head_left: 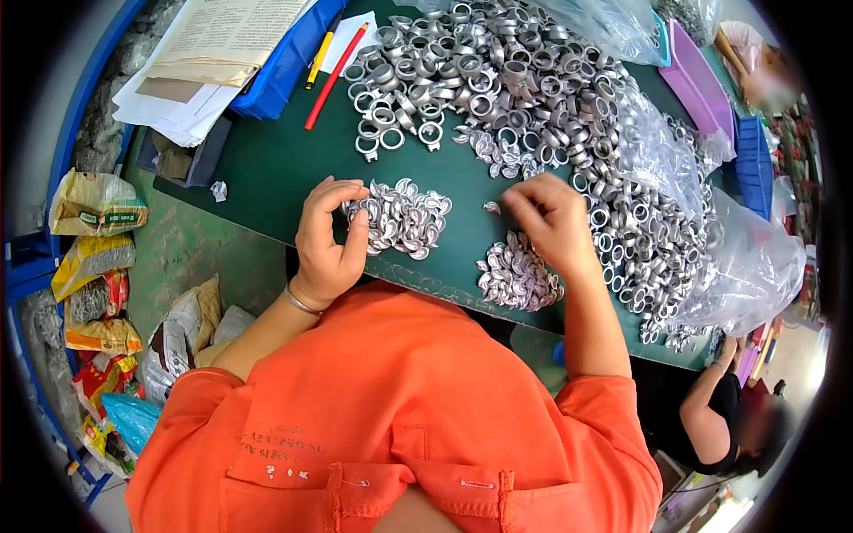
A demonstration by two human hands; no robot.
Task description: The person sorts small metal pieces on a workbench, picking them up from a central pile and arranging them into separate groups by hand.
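Note:
My left hand rests at the left edge of a pile of small silver leaf-shaped metal pieces, thumb and fingers apart, holding nothing I can see. On the right, my right hand is curled with its fingers pressed together, pointing down at the table; whether a piece is between the fingertips is hidden. Just left of those fingertips lies a single leaf-shaped piece. Below the right hand, near the table's front edge, sits a second pile of similar pieces. A few more leaf-shaped pieces lie beyond the right hand.
A large heap of silver metal rings spreads across the back and right of the green table. Clear plastic bags lie at the right. A red pencil, yellow pencil and blue tray are back left. Another person sits at right.

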